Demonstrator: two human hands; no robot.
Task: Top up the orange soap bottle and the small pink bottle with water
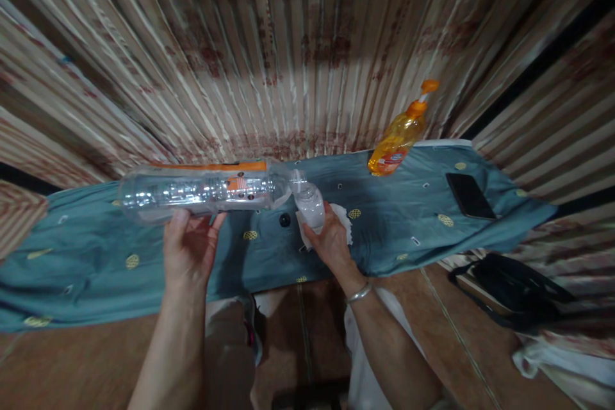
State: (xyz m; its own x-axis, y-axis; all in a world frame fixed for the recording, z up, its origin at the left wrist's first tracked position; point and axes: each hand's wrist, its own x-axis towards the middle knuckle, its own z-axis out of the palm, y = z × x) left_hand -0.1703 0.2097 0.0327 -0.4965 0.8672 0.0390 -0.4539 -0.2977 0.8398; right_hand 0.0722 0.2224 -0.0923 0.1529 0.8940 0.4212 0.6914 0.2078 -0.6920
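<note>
My left hand [189, 250] is closed around the underside of a large clear plastic bottle [196, 193] with an orange-edged label. The bottle lies nearly level in the air, its neck pointing right. At its mouth is a small clear bottle [312, 206], tilted, with my right hand [334, 240] wrapped around its side. The two mouths meet or nearly touch; I cannot tell which. A piece of white tissue [344, 221] shows beneath and beside my right hand. Between the hands, a small black cap [285, 220] rests on the teal cloth [269, 253].
A pump bottle of orange liquid [394, 144] stands at the back right. Farther right lies a black phone [469, 195]. A pleated curtain [298, 64] hangs behind the cloth-covered surface. On the lower right are a dark bag [514, 288] and a white bag [571, 359].
</note>
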